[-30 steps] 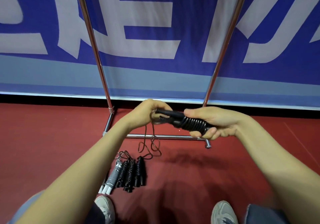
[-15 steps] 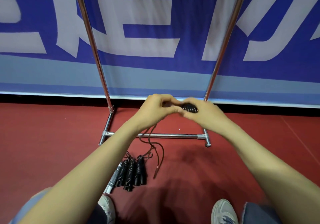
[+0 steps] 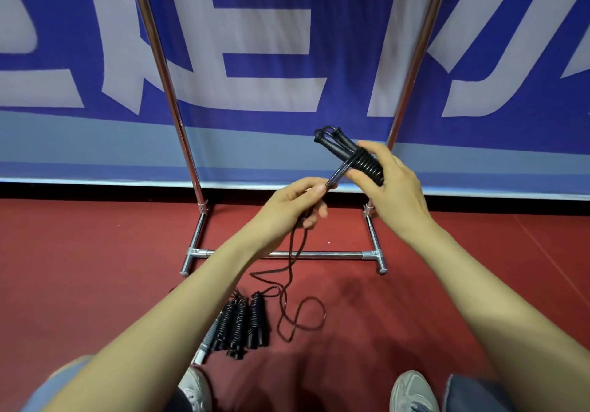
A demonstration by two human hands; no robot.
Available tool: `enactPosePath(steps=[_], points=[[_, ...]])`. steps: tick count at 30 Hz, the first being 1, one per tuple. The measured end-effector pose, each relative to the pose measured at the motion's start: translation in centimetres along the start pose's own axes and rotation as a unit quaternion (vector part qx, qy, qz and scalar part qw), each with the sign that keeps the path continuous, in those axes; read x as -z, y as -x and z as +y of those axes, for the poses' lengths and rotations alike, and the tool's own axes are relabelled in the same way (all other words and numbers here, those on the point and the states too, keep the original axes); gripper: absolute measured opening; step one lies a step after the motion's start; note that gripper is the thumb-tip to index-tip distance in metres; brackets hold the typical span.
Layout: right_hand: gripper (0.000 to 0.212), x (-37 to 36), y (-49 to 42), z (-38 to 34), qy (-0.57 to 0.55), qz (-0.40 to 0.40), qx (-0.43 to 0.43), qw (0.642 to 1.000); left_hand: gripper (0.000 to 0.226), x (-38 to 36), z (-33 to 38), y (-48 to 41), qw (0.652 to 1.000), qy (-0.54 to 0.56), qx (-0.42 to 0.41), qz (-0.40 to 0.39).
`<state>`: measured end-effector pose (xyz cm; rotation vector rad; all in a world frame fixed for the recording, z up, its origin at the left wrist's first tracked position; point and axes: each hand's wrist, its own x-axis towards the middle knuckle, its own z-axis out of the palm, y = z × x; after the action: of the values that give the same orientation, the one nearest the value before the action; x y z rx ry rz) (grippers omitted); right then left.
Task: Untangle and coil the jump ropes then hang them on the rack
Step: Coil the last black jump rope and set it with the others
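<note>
My right hand [image 3: 388, 185] grips a black jump rope bundle [image 3: 351, 153], its two handles side by side with cord wound round them and their tips pointing up and left. My left hand [image 3: 292, 205] pinches the free cord [image 3: 292, 258] just below the bundle. That cord hangs down from my left hand and ends in loose loops on the floor. Several coiled jump ropes [image 3: 241, 327] lie side by side on the floor near my left shoe. The chrome rack [image 3: 287, 254] stands just beyond my hands; its top bar is out of view.
A blue and white banner [image 3: 287, 60] closes off the space behind the rack. The floor [image 3: 95, 268] is red. My two shoes [image 3: 412, 392] show at the bottom edge. The rack's two uprights rise either side of my hands.
My hands have come apart from being pressed together. The right hand has lifted the bundle up and to the right, and the left hand has drawn the cord out below it.
</note>
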<state>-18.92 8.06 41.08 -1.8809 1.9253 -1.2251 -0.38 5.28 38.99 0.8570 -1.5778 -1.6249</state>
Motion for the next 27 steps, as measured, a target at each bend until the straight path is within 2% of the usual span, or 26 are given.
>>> enactPosePath(steps=[4, 10, 13, 15, 18, 20, 22, 23, 25, 27], points=[[0.035, 0.4, 0.0, 0.0, -0.091, -0.061, -0.01, 0.994, 0.021, 0.0, -0.1, -0.2, 0.998, -0.06, -0.018, 0.025], [0.035, 0.7, -0.1, 0.0, -0.19, -0.182, -0.018, 0.965, 0.013, 0.8, -0.8, -0.8, 0.993, -0.106, -0.011, 0.059], [0.029, 0.6, 0.3, -0.9, -0.226, -0.187, -0.032, 0.956, 0.036, 1.3, -1.3, -0.8, 0.977, -0.199, 0.002, 0.08], [0.036, 0.2, 0.5, -1.4, -0.24, -0.178, -0.049, 0.953, 0.044, 1.5, -1.7, -0.8, 0.971, -0.226, 0.018, 0.082], [0.03, 0.2, 0.8, -1.9, -0.255, -0.206, -0.079, 0.942, 0.028, 1.9, -1.7, -0.7, 0.977, -0.21, 0.025, 0.027], [0.025, 0.7, 0.9, -1.9, -0.245, -0.274, -0.051, 0.929, 0.015, 2.7, -1.1, -0.5, 0.981, -0.191, 0.028, -0.023], [0.031, 1.0, 1.2, -1.8, -0.218, -0.339, -0.008, 0.915, 0.023, 3.8, -0.2, -0.3, 0.973, -0.211, 0.037, -0.083], [0.035, 1.0, 1.3, -1.8, -0.188, -0.363, 0.011, 0.913, 0.019, 4.2, 0.1, -0.3, 0.967, -0.229, 0.05, -0.103], [0.043, 0.6, 1.7, -1.5, -0.071, -0.393, 0.054, 0.915, 0.001, 4.3, 0.7, -0.3, 0.956, -0.26, 0.07, -0.12], [0.055, 0.2, 1.9, -1.3, 0.039, -0.391, 0.067, 0.917, 0.01, 3.9, 1.1, -0.4, 0.948, -0.29, 0.076, -0.108]])
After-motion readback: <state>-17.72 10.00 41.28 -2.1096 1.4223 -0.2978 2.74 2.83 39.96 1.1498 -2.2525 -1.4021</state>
